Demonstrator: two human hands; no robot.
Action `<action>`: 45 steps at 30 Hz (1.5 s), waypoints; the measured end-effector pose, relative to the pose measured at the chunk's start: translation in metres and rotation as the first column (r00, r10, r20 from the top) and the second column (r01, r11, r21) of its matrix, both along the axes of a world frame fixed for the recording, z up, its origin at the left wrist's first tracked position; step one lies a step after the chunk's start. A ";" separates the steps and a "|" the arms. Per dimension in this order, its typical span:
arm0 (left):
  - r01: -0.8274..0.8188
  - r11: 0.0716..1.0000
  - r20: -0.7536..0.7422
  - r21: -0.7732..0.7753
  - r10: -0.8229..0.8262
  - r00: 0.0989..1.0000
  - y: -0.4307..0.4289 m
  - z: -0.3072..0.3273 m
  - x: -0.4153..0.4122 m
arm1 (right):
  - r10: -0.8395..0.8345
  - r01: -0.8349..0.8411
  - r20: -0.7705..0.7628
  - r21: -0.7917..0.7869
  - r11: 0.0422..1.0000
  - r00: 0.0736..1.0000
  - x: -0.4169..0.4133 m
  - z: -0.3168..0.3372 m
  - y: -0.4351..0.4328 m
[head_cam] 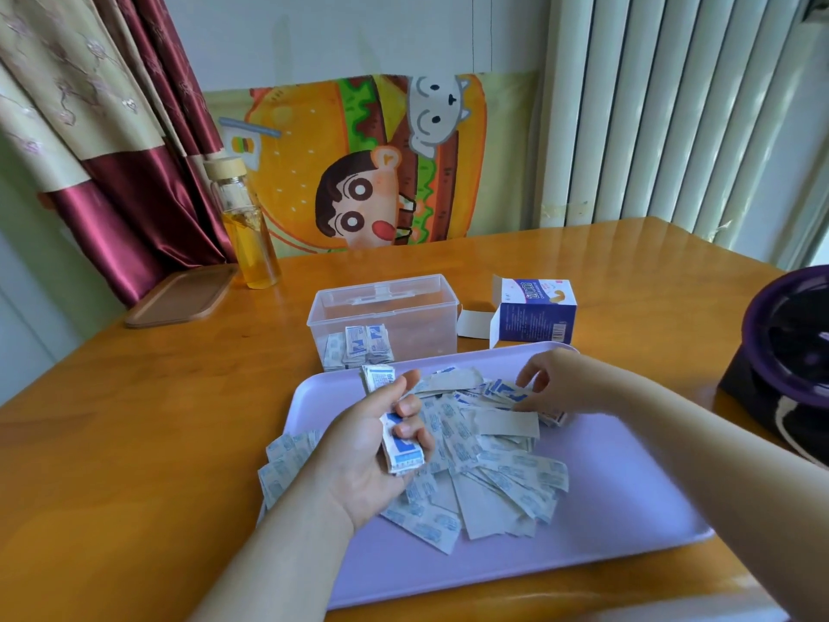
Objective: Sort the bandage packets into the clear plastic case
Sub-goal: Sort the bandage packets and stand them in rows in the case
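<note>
- Left hand (368, 446) palm up over the lilac tray (628, 509), fingers curled round a small stack of blue-printed packets (394, 437).
- Right hand (551, 383) at the far side of the loose pile (489, 455), fingertips pinching at a blue-printed packet there.
- Clear plastic case (386, 316) stands open just beyond the tray; a few packets upright in its near left corner.
- Judgement: lift one packet at a time, square it onto the stack with matching faces, then carry the stack over to the case.
</note>
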State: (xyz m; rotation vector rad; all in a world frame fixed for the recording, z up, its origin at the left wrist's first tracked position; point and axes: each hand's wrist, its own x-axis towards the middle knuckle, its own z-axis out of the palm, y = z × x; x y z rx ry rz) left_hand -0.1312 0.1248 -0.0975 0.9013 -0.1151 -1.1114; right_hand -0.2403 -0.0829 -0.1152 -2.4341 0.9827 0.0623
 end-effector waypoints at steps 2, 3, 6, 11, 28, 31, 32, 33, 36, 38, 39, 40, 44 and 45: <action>0.015 1.000 -0.011 -0.006 -0.015 1.000 0.000 -0.001 0.000 | -0.030 0.030 -0.018 -0.021 0.999 0.999 0.002 0.001 -0.002; 0.018 1.000 -0.016 -0.008 -0.018 1.000 0.001 -0.001 0.001 | -0.041 0.040 -0.030 -0.030 0.999 0.999 0.001 0.002 -0.003; 0.016 1.000 -0.014 -0.003 -0.016 1.000 0.003 -0.001 0.005 | -0.073 0.073 -0.031 -0.010 0.997 0.997 -0.004 0.006 -0.007; -0.009 1.000 0.009 0.001 0.009 1.000 0.001 -0.001 0.008 | -0.289 0.288 0.176 0.036 0.957 0.941 -0.011 0.011 -0.008; -0.153 0.988 0.388 -0.010 0.145 0.910 -0.004 -0.005 -0.009 | -0.466 -0.373 0.542 0.833 0.409 0.699 0.011 0.018 0.092; -0.142 0.990 0.401 -0.004 0.132 0.907 -0.002 -0.004 -0.009 | -0.468 -0.370 0.546 0.829 0.418 0.694 0.011 0.019 0.093; -0.138 0.990 0.407 0.000 0.126 0.905 -0.002 -0.004 -0.009 | -0.465 -0.370 0.550 0.826 0.425 0.694 0.011 0.018 0.093; -0.138 0.990 0.414 0.006 0.124 0.902 -0.002 -0.005 -0.009 | -0.459 -0.365 0.551 0.823 0.435 0.697 0.011 0.018 0.092; -0.169 0.985 0.436 0.035 0.137 0.890 -0.001 -0.003 -0.007 | -0.440 -0.313 0.580 0.781 0.541 0.685 0.011 0.019 0.090; -0.189 0.980 0.400 0.066 0.148 0.905 0.000 -0.001 -0.004 | -0.375 -0.279 0.687 0.642 0.714 0.622 0.008 0.023 0.088; -0.181 0.980 0.355 0.077 0.143 0.924 0.001 0.000 -0.003 | -0.287 -0.264 0.767 0.506 0.821 0.574 0.006 0.026 0.088; -0.151 0.985 0.298 0.084 0.120 0.947 0.002 0.001 -0.002 | -0.140 -0.240 0.840 0.303 0.922 0.524 0.003 0.029 0.089; 0.067 0.993 0.070 0.096 -0.074 0.995 0.007 0.007 -0.002 | 0.569 -0.249 0.659 -0.520 0.817 0.491 0.004 0.023 0.094; 0.100 0.993 0.026 0.066 -0.102 0.994 0.007 0.007 -0.003 | 0.603 -0.295 0.621 -0.533 0.793 0.500 0.006 0.017 0.094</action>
